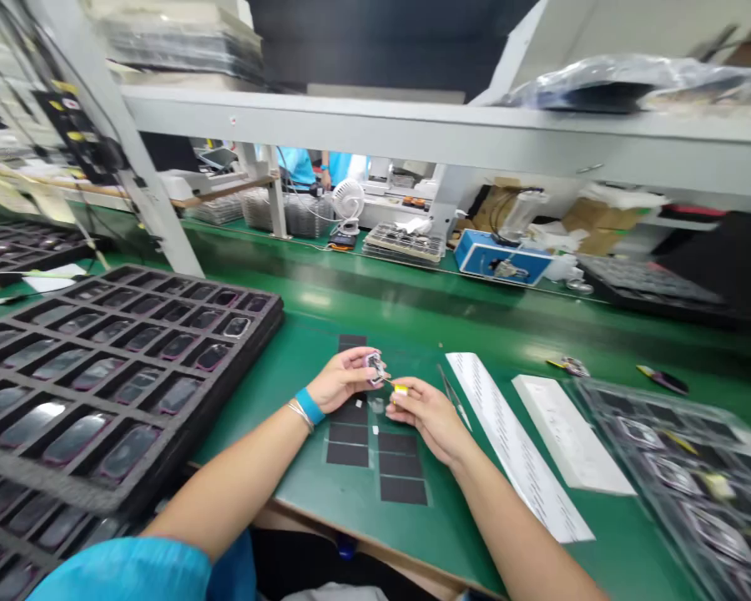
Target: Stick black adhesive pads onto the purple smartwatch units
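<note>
My left hand (345, 380) pinches a small pinkish part (375, 368) above the green bench; a blue band and thin bracelets circle its wrist. My right hand (426, 413) is closed on a small yellow-tipped tool (400, 390) whose tip meets the part. Under both hands lie dark rectangular pads (375, 455) in rows on the bench. Tweezers (454, 397) rest just right of my right hand.
A large black compartment tray (109, 367) of glossy parts sits at left. White label strips (513, 442) and a clear tray of parts (694, 476) lie at right. A blue box (504, 257), small fan (349, 202) and shelf frame (413, 125) stand beyond.
</note>
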`<state>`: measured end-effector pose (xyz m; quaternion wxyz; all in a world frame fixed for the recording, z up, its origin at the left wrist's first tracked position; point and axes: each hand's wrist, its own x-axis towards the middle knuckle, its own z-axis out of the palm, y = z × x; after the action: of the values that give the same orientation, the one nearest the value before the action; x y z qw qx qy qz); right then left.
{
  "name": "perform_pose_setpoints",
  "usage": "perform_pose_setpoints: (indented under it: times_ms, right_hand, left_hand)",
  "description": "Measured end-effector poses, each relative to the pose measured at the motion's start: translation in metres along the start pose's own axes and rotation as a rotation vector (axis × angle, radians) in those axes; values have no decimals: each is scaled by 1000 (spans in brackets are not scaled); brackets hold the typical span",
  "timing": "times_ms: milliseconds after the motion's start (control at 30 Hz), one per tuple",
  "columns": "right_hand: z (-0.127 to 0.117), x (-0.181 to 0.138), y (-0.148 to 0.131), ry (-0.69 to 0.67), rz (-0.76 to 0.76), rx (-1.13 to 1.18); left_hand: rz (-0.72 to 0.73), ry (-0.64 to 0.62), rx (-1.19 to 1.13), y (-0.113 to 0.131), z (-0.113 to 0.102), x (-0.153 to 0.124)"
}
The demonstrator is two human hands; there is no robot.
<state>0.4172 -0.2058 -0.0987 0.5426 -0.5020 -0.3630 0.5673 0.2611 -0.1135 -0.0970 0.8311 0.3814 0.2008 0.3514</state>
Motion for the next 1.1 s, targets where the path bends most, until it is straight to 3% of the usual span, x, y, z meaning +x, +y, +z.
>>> perform_pose_setpoints:
  times_ms: [200,333,467,733,933,1100]
  right_hand:
    - [-8,0,-4,223,-397,-231]
    - [-7,-5,-3,214,-561,-434]
    - [-6,-7,-4,210,-641,-610]
    - [-2,2,6,238,-651,-722]
    - [-21,3,-6,304,-477,-615]
    - [-40,-27,-13,12,-280,-1092]
  left_hand:
    - [-191,-137,109,-1,-1,-1]
    - [-267,-247,140,-3,2,-5]
    - [-310,-220,177,-7,7,-6]
    - [-274,-67,258,-19,13,-2]
    - [-321,-9,261,-17,15,-3]
    - [-361,-70,126,-23,22,-8]
